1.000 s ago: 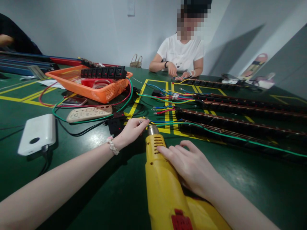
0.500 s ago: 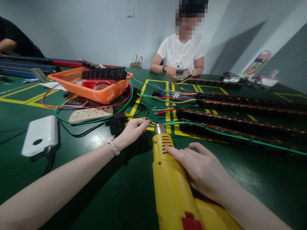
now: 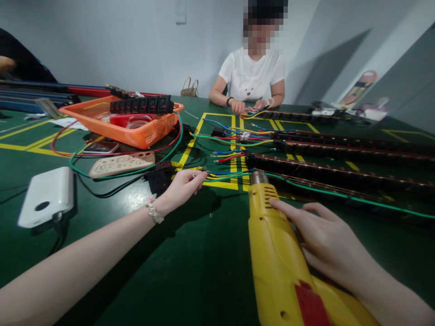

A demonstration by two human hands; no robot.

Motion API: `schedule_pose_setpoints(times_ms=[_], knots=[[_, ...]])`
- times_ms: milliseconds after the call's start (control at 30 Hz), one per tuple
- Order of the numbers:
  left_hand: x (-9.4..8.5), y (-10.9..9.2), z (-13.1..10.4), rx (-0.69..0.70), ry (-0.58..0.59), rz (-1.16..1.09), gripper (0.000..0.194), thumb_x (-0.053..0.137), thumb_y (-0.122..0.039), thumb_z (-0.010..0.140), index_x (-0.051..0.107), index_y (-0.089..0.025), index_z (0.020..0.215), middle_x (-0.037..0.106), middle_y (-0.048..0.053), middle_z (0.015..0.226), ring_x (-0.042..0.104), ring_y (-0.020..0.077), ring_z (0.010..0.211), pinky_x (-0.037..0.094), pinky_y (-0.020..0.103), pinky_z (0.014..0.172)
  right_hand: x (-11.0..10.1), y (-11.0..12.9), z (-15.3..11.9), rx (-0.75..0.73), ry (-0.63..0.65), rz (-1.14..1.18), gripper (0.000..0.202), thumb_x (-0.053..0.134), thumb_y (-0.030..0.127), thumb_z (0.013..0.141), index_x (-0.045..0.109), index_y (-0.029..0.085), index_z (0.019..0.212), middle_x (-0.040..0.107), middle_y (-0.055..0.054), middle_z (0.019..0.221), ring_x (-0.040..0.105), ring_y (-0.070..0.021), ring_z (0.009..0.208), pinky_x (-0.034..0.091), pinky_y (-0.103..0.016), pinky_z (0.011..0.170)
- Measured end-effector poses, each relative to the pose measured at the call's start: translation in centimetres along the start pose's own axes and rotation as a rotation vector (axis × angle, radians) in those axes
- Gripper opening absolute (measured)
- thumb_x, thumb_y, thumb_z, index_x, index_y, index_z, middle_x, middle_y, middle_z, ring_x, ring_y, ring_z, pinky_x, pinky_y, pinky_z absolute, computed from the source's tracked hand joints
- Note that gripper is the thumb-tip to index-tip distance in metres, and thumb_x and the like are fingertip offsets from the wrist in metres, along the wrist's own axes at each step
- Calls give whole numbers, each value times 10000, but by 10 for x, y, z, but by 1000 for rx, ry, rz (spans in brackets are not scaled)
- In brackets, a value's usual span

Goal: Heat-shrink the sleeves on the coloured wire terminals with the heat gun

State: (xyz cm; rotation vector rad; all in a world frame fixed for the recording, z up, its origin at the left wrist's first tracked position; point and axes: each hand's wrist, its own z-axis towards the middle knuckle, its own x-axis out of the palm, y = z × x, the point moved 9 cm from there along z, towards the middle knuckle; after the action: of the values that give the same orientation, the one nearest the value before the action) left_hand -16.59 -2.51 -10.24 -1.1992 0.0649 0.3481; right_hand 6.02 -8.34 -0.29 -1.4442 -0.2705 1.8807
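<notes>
Within the left hand (image 3: 181, 188), pinched nearly shut: wires (image 3: 233, 174), held near their ends. Within the right hand (image 3: 328, 235), half-curled: yellow heat gun (image 3: 272, 235), nozzle (image 3: 258, 177) ahead. Wires or left hand could be scorched if the nozzle, perhaps hot, is swung leftward.

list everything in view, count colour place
table: 1, green, throughout
heat gun: 1, yellow and red, lower right
strips: several, black, right
wires: many, mixed colours, centre
basket: 1, orange, left
socket row: 1, black, across basket
bars: several, blue and red, far left
phone: 1, dark, before basket
patterned case: 1, beige, beside phone
rounded box: 1, white, left
plug block: 1, black, centre
bag: 1, tan, far centre
people: 2, white and black clothing, far side
clutter: several, mixed, far right
left hand: 1, bare, centre, on wires
right hand: 1, bare, on heat gun
</notes>
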Motion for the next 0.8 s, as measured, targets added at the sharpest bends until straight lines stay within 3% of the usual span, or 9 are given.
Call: schedule_pose_setpoints(times_ms=[367, 800], knots=[[0, -2, 0, 0, -5, 19, 516, 399, -498, 870, 448, -93, 554, 436, -5, 478, 399, 35, 471, 301, 161, 505, -4, 3, 2, -6, -8, 0, 494, 407, 127, 790, 389, 158, 1283, 508, 23, 852, 362, 42, 770, 285, -83, 789], [0, -2, 0, -9, 6, 31, 513, 395, -499, 869, 443, -92, 561, 435, -14, 479, 406, 33, 463, 304, 158, 505, 1, 3, 4, -7, -1, 28, 449, 377, 133, 806, 414, 176, 1251, 526, 42, 910, 368, 38, 790, 258, -100, 823]])
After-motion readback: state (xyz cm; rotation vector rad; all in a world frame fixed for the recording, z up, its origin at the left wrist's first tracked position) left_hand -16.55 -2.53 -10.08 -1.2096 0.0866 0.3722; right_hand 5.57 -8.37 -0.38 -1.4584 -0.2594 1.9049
